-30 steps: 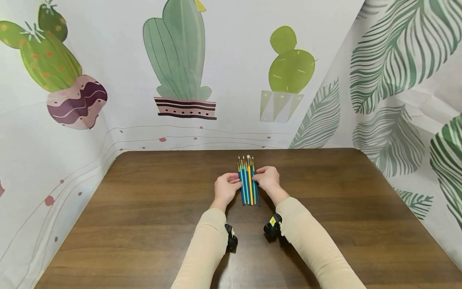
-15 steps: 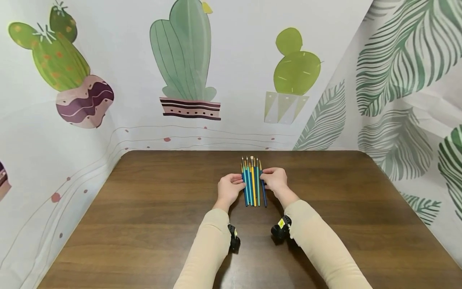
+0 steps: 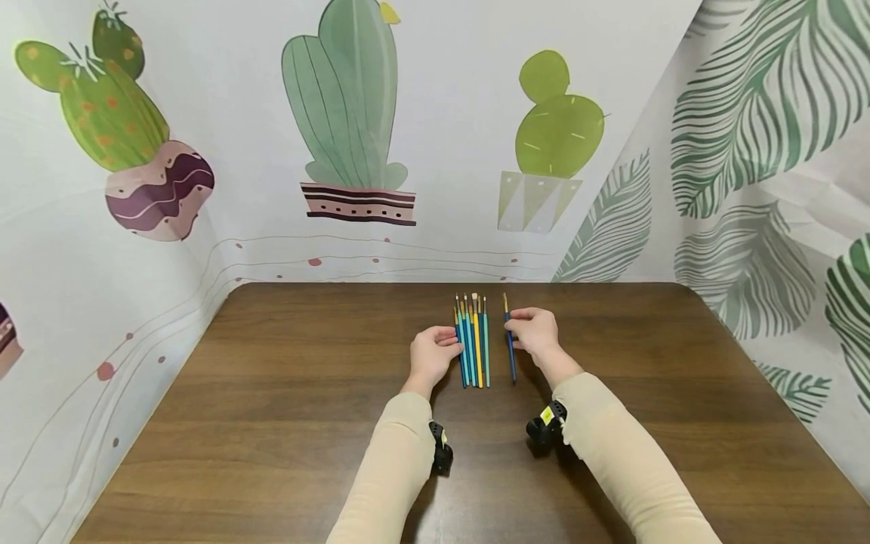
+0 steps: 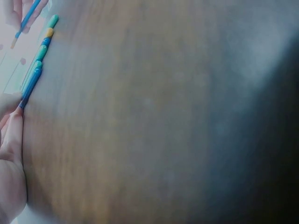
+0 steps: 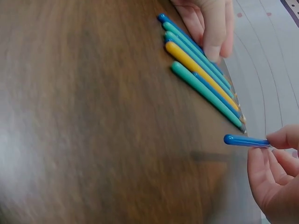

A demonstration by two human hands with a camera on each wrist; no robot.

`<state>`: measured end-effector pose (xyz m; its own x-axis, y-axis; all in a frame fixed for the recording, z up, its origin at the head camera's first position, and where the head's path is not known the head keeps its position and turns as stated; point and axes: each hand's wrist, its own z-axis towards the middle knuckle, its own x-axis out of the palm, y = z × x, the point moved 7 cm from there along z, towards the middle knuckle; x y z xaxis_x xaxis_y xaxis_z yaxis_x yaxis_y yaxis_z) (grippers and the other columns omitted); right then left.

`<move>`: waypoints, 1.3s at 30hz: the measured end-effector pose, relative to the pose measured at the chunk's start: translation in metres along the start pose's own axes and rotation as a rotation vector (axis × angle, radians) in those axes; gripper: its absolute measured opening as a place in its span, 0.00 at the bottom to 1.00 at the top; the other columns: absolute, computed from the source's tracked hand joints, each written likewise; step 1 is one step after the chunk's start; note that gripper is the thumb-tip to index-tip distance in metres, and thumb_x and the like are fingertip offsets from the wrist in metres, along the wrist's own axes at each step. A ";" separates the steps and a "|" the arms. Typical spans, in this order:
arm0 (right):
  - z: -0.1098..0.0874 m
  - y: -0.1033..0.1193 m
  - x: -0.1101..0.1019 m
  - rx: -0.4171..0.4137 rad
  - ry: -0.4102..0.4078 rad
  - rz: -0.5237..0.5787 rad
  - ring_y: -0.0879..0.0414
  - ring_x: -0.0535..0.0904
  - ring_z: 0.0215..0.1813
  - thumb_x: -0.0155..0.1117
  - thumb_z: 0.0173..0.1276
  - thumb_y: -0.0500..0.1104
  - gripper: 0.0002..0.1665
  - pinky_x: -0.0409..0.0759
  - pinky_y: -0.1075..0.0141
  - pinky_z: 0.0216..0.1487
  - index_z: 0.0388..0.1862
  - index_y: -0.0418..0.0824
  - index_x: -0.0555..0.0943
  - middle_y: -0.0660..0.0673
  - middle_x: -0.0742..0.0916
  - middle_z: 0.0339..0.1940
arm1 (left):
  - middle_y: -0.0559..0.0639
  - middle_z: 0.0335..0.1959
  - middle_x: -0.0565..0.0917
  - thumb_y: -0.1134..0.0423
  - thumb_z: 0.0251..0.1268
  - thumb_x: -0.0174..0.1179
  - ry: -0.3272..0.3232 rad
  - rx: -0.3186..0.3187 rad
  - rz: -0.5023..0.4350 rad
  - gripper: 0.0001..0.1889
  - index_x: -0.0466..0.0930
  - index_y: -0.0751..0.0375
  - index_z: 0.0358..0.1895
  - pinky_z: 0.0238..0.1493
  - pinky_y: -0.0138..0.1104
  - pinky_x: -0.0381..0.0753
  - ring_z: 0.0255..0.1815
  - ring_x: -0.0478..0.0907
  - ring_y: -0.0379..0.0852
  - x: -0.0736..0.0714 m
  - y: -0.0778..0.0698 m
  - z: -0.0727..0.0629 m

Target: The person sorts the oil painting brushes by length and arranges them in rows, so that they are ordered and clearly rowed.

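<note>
Blue brush [image 5: 245,141], probably light, slick: my right fingers [image 5: 262,170] pinch bristle-side, good spot. Left fingers [image 5: 214,35] touch the row [image 5: 196,65], can't tell if clamped.

A brown wood-grained table [image 3: 258,423] is being backed by a white printed backdrop [image 3: 462,113]. On it, an orange-spotted cactus [image 3: 112,113] is being shown at left, a tall blue-green cactus [image 3: 356,98] left of centre, a lime-green cactus [image 3: 559,136] right of centre, and large striped leaves [image 3: 741,113] at far right.
</note>
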<state>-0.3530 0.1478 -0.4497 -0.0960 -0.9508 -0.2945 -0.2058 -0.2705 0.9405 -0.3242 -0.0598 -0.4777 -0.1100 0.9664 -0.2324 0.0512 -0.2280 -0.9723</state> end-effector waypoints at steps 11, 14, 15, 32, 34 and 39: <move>0.007 0.000 -0.016 0.007 -0.013 -0.023 0.58 0.80 0.34 0.61 0.61 0.35 0.20 0.84 0.69 0.31 0.53 0.30 0.77 0.37 0.82 0.45 | 0.59 0.45 0.86 0.70 0.54 0.67 -0.003 -0.003 -0.007 0.16 0.81 0.67 0.47 0.49 0.35 0.83 0.46 0.84 0.49 0.001 0.000 0.000; 0.010 -0.003 -0.020 0.012 -0.020 -0.026 0.58 0.80 0.34 0.61 0.62 0.35 0.21 0.84 0.69 0.31 0.54 0.30 0.77 0.35 0.82 0.47 | 0.59 0.45 0.86 0.70 0.54 0.67 -0.005 -0.004 -0.007 0.16 0.81 0.67 0.47 0.49 0.35 0.83 0.46 0.84 0.49 0.001 -0.001 -0.001; 0.012 -0.004 -0.021 0.016 -0.025 -0.026 0.58 0.80 0.34 0.61 0.62 0.35 0.21 0.84 0.70 0.31 0.54 0.30 0.77 0.35 0.82 0.48 | 0.59 0.45 0.85 0.70 0.54 0.67 -0.006 -0.005 -0.005 0.16 0.81 0.67 0.47 0.49 0.35 0.83 0.46 0.84 0.49 0.000 -0.001 -0.001; 0.035 -0.013 -0.041 0.037 -0.111 -0.019 0.64 0.79 0.27 0.64 0.58 0.34 0.20 0.82 0.71 0.27 0.51 0.31 0.79 0.40 0.87 0.40 | 0.58 0.45 0.85 0.70 0.54 0.67 0.002 -0.015 -0.002 0.16 0.81 0.66 0.48 0.50 0.36 0.83 0.47 0.84 0.48 0.002 0.001 0.000; 0.038 -0.013 -0.044 0.031 -0.118 -0.032 0.64 0.79 0.27 0.64 0.58 0.34 0.20 0.82 0.71 0.27 0.51 0.32 0.79 0.41 0.86 0.38 | 0.58 0.45 0.85 0.70 0.54 0.67 0.002 -0.013 -0.004 0.16 0.81 0.66 0.48 0.50 0.36 0.83 0.47 0.84 0.48 0.002 0.001 0.000; 0.043 -0.013 -0.051 0.023 -0.135 -0.090 0.63 0.80 0.27 0.64 0.59 0.35 0.20 0.80 0.74 0.25 0.52 0.32 0.79 0.35 0.86 0.43 | 0.58 0.45 0.85 0.70 0.54 0.67 -0.003 -0.013 -0.005 0.15 0.81 0.66 0.47 0.50 0.36 0.83 0.46 0.84 0.48 0.000 0.002 0.001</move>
<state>-0.3869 0.2059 -0.4541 -0.2063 -0.8933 -0.3992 -0.2414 -0.3489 0.9055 -0.3245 -0.0607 -0.4800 -0.1137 0.9671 -0.2277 0.0631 -0.2217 -0.9731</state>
